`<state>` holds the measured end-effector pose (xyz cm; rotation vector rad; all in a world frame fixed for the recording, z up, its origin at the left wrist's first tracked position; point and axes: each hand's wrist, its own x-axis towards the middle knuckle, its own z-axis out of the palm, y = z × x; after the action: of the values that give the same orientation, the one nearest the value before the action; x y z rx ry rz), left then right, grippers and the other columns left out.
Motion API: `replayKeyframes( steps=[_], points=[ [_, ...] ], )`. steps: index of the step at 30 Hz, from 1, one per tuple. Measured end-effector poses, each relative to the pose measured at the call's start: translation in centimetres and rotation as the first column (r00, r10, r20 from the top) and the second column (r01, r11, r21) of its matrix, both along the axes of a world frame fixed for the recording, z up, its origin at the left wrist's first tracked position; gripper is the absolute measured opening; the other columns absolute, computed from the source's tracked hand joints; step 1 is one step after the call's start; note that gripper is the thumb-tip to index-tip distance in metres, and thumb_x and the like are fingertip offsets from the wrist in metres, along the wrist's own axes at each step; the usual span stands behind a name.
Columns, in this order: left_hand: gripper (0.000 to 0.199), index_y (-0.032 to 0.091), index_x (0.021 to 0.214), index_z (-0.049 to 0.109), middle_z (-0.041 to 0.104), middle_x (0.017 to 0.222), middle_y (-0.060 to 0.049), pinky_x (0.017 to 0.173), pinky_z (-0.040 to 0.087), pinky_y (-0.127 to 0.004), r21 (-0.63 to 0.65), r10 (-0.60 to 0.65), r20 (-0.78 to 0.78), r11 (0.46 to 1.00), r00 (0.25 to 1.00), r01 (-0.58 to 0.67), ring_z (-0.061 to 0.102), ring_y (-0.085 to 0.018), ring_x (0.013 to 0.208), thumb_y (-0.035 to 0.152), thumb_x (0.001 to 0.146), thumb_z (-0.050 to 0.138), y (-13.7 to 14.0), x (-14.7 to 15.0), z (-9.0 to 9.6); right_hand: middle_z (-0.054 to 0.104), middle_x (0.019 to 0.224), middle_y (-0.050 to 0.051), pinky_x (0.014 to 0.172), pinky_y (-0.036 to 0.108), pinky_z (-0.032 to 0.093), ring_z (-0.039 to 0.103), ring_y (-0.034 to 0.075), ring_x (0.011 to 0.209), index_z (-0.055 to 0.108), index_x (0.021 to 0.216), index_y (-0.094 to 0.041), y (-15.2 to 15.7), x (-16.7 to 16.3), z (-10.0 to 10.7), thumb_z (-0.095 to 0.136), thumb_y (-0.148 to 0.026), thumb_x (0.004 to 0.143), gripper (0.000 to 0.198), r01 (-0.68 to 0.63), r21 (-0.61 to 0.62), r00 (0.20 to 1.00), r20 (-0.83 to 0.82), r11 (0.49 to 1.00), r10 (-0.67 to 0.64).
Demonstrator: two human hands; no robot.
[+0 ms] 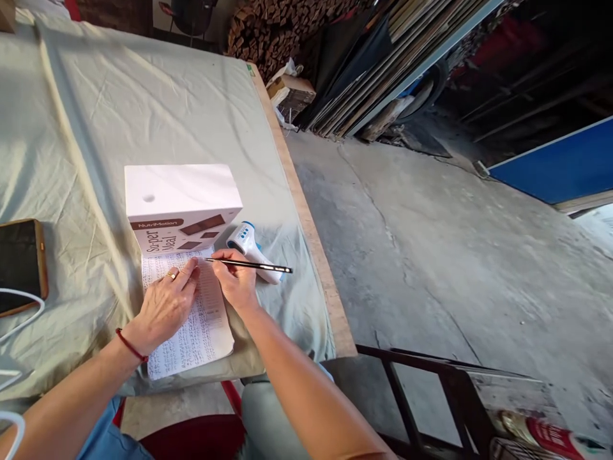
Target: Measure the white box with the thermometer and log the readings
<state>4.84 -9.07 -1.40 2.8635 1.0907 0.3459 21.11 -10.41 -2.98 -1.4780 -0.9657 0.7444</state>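
A sheet of paper (201,332) covered in handwriting lies near the table's front edge. My left hand (168,305), wearing a ring, rests on it with its fingers stretched out. In my right hand (234,281) is a black pencil (268,266), its point near the upper part of the page, close to my left fingertips. Just beyond the page stands a white and brown NutriMotion box (184,191), which meets the paper's top edge. A white and blue infrared thermometer (246,243) lies right of the box, partly hidden behind my right hand.
A pale cloth (177,108) covers the table, whose wooden edge (306,211) shows on the right. At far left lie a tablet (22,265) and a white cable (23,313). A dark metal frame (421,364) stands at lower right, with a bottle (546,434) beside it.
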Motion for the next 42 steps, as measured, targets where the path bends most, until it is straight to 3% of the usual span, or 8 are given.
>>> replayKeyframes(
  steps=[7,15,32,42],
  points=[
    [0.031,0.013,0.119,0.066,0.061,0.138,-0.014,0.064,0.063,-0.042,-0.008,-0.02,0.007,1.0,1.0,0.021,0.068,-0.029,0.1,0.013,0.096,0.046,-0.2,0.1,0.2,0.063,0.067,-0.002,0.064,0.029,0.05,0.056,0.014,0.062,0.057,0.074,-0.024,0.4,-0.4,-0.7,0.06,-0.034,0.076,0.011,-0.004,0.064,0.984,0.18,0.998,-0.008],
    [0.031,0.012,0.113,0.066,0.059,0.137,-0.018,0.068,0.065,-0.045,-0.052,-0.023,0.025,0.998,0.999,0.024,0.068,-0.029,0.099,0.008,0.093,0.042,-0.2,0.1,0.0,0.064,0.067,-0.002,0.063,0.03,0.051,0.057,0.015,0.062,0.058,0.076,-0.025,0.2,-0.5,-1.1,0.059,-0.04,0.08,0.016,-0.03,0.043,0.957,0.29,0.999,0.016],
    [0.03,0.011,0.117,0.065,0.061,0.135,-0.015,0.072,0.063,-0.044,-0.026,-0.021,0.0,0.999,1.0,0.021,0.067,-0.03,0.101,0.008,0.091,0.049,-0.3,0.1,-0.2,0.062,0.065,-0.002,0.062,0.03,0.049,0.056,0.016,0.06,0.056,0.075,-0.025,0.1,-0.6,-1.6,0.058,-0.038,0.081,0.014,-0.034,0.042,0.941,0.339,0.999,0.018],
    [0.029,0.008,0.116,0.065,0.063,0.133,-0.014,0.071,0.063,-0.039,0.078,-0.033,0.025,0.996,0.999,0.031,0.067,-0.026,0.097,0.008,0.091,0.05,-0.4,0.0,-0.6,0.062,0.064,-0.002,0.06,0.029,0.05,0.057,0.015,0.059,0.055,0.075,-0.024,0.2,-0.6,-1.9,0.055,-0.036,0.081,0.014,0.004,0.093,0.917,0.397,0.996,-0.04]
  ],
)
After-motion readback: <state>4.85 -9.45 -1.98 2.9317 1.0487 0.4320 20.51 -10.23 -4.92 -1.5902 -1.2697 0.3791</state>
